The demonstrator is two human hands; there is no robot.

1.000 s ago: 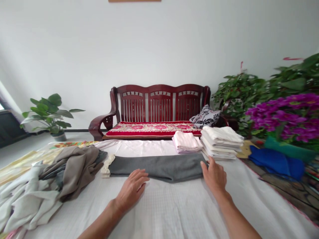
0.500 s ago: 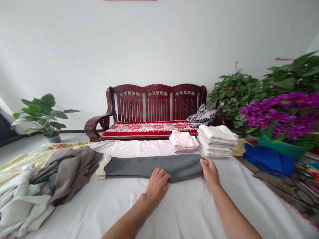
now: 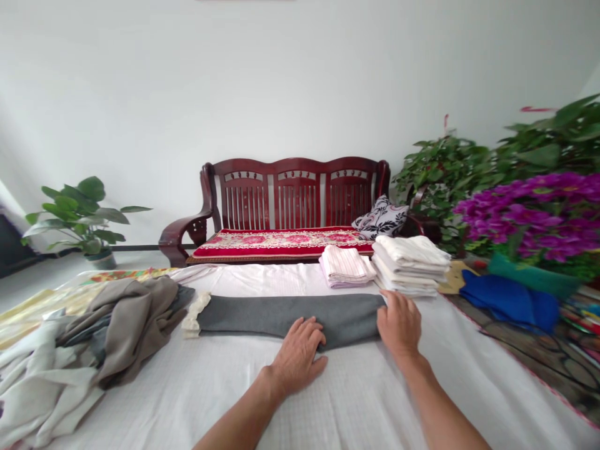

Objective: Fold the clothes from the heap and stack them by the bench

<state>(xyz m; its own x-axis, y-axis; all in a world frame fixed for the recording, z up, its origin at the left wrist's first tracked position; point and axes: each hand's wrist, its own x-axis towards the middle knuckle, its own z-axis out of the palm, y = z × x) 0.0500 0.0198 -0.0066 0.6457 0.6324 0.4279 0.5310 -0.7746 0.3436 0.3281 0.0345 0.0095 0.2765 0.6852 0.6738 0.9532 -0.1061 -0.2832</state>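
Folded lengthwise into a long strip, a pair of grey trousers (image 3: 262, 314) lies across the white cloth, its gathered cream waistband (image 3: 195, 314) at the left end. My left hand (image 3: 302, 353) rests on the near edge around the middle, fingers laid out loosely and thumb apart. At the right end, my right hand (image 3: 399, 322) has its fingers curled over the edge of the fabric, so its fingertips are partly hidden. Just beyond the right hand stand a stack of folded white clothes (image 3: 410, 265) and a smaller folded striped pile (image 3: 347, 265).
A loose heap of brown and grey clothes (image 3: 135, 325) lies on the left of the white cloth (image 3: 337, 400). Behind stands a dark red wooden bench (image 3: 295, 206). Purple flowers (image 3: 539, 212) and a blue cloth (image 3: 509, 300) are on the right, a potted plant (image 3: 82, 215) at left.
My right hand has turned over, its back now facing up, with the fingers curled at the trousers' right end. The left hand's thumb has spread outward; that hand has barely shifted.
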